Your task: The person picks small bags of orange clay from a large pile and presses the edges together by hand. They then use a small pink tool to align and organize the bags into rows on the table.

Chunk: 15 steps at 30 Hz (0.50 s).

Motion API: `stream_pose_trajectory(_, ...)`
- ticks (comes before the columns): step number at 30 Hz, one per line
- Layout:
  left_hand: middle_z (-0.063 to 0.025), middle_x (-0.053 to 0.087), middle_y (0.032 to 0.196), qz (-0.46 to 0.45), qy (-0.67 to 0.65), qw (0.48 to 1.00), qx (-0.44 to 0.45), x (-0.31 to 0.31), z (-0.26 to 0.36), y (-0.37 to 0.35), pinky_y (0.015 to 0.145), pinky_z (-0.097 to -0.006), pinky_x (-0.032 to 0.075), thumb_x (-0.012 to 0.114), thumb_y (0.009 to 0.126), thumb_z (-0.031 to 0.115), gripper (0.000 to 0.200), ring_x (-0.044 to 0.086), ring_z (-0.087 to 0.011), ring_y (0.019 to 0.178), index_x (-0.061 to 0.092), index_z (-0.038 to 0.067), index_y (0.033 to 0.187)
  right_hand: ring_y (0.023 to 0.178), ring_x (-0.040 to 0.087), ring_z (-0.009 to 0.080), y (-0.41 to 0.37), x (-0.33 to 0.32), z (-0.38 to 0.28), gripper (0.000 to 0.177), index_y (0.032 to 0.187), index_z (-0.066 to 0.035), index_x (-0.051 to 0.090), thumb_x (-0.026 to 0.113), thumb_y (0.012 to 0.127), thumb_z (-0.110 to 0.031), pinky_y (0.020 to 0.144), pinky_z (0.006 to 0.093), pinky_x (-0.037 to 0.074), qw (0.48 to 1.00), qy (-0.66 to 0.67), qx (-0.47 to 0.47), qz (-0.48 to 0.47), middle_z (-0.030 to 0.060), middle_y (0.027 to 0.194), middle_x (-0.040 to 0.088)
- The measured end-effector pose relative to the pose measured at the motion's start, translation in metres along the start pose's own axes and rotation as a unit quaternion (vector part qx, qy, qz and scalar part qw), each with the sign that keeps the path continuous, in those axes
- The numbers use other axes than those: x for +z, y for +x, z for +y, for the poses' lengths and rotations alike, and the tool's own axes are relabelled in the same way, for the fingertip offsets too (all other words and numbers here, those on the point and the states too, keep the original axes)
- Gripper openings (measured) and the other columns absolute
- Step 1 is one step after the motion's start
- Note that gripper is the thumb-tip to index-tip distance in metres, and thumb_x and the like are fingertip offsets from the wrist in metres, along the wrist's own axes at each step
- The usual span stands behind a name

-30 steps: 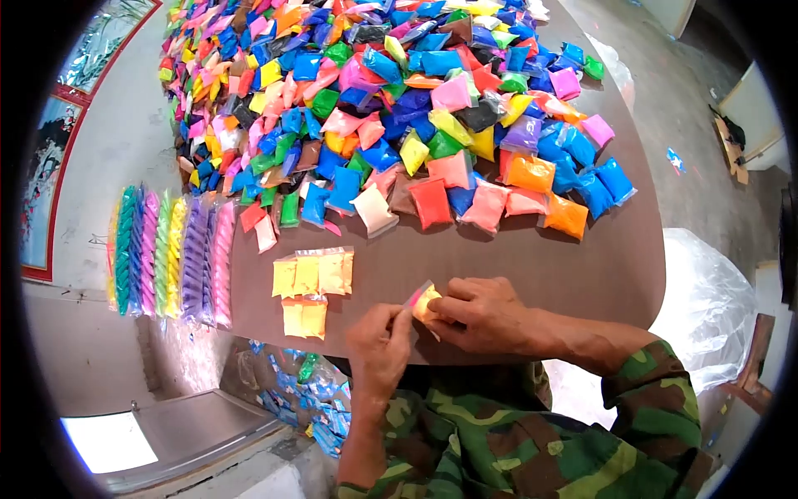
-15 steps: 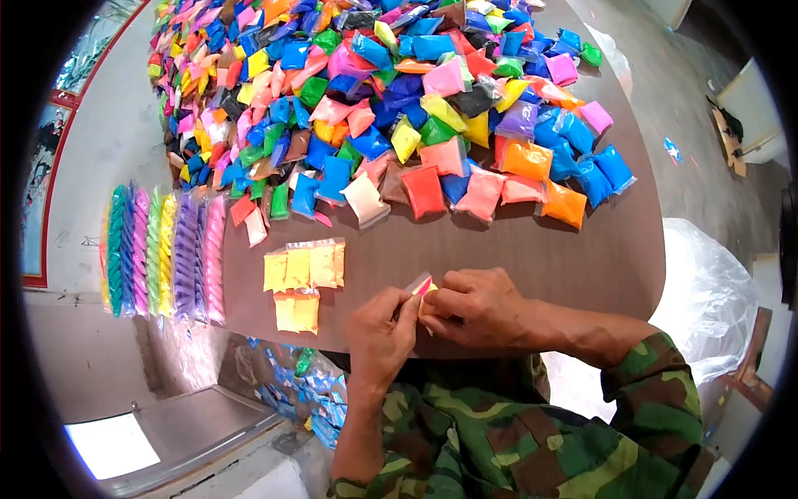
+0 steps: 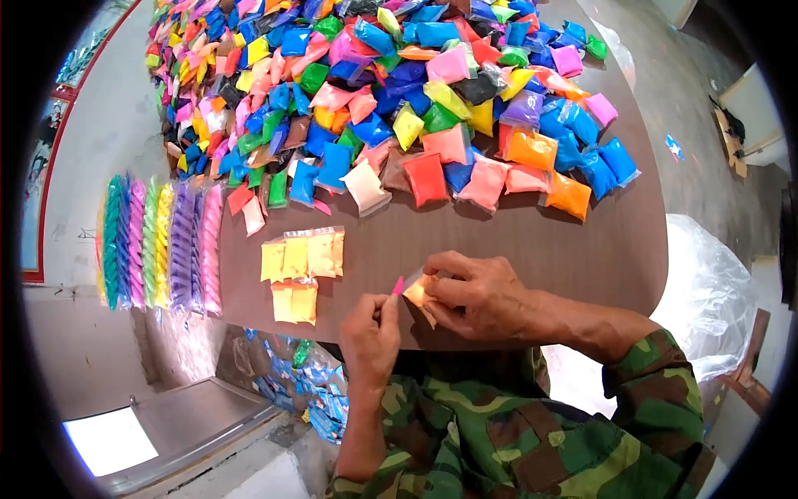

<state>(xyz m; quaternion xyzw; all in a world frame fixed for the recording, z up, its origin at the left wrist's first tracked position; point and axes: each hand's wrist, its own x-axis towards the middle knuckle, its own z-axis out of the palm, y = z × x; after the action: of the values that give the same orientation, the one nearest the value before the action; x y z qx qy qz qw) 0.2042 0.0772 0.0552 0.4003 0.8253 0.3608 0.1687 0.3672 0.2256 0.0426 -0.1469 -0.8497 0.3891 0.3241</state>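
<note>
My left hand (image 3: 370,337) is closed, with a small pink pointed piece (image 3: 398,286) sticking up from its fingertips. Just right of it, my right hand (image 3: 480,295) pinches a clear packet with pale orange filling (image 3: 416,292). The pink piece and the packet are close together but look apart. On the table left of my hands lie several flat packets of the same pale orange, an upper group (image 3: 299,255) overlapping in a row and a lower group (image 3: 294,301) right beneath it.
A large heap of colourful filled packets (image 3: 399,125) covers the far part of the brown table (image 3: 582,258). Twisted coloured sticks in clear sleeves (image 3: 160,245) line its left edge. Clear plastic sheeting (image 3: 702,291) stands at the right; blue wrappers (image 3: 324,407) lie below left.
My hands have separated slightly. The left has moved left and down with the pink piece, which was against the packet before; the right keeps the packet.
</note>
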Motion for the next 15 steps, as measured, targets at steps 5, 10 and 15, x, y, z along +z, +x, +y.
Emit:
stream_pose_trajectory(5, -0.0097, 0.067, 0.075, 0.002, -0.001, 1.000, 0.000, -0.010, 0.017, -0.007, 0.060, -0.0314, 0.049, 0.076, 0.099, 0.009, 0.013, 0.061, -0.0151, 0.064, 0.070, -0.001, 0.094, 0.084, 0.074, 0.0339, -0.003, 0.001, 0.008, 0.017, 0.091, -0.005, 0.073, 0.076, 0.094, -0.022, 0.066, 0.0452, 0.060, 0.999, 0.001, 0.003, -0.037, 0.0127, 0.110, 0.074)
stream_pose_trajectory(10, -0.0029, 0.065, 0.074, -0.004, 0.000, 1.000, 0.003, 0.009, 0.009, -0.019, 0.060, -0.0274, 0.047, 0.075, 0.101, 0.010, 0.015, 0.055, -0.0074, 0.066, 0.071, -0.002, 0.094, 0.083, 0.074, 0.0329, -0.004, 0.003, 0.011, 0.018, 0.094, -0.006, 0.073, 0.075, 0.094, -0.024, 0.065, 0.0434, 0.060, 0.999, -0.012, -0.010, -0.039, 0.0120, 0.109, 0.073)
stream_pose_trajectory(15, -0.0110, 0.067, 0.072, 0.020, 0.003, 1.000, -0.007, -0.001, 0.004, -0.005, 0.059, -0.0318, 0.050, 0.075, 0.099, 0.009, 0.013, 0.062, -0.0153, 0.061, 0.069, 0.000, 0.094, 0.079, 0.072, 0.0312, -0.005, 0.001, 0.007, 0.020, 0.092, -0.008, 0.072, 0.077, 0.093, -0.028, 0.063, 0.0428, 0.058, 0.997, -0.054, -0.017, -0.058, 0.0105, 0.098, 0.067)
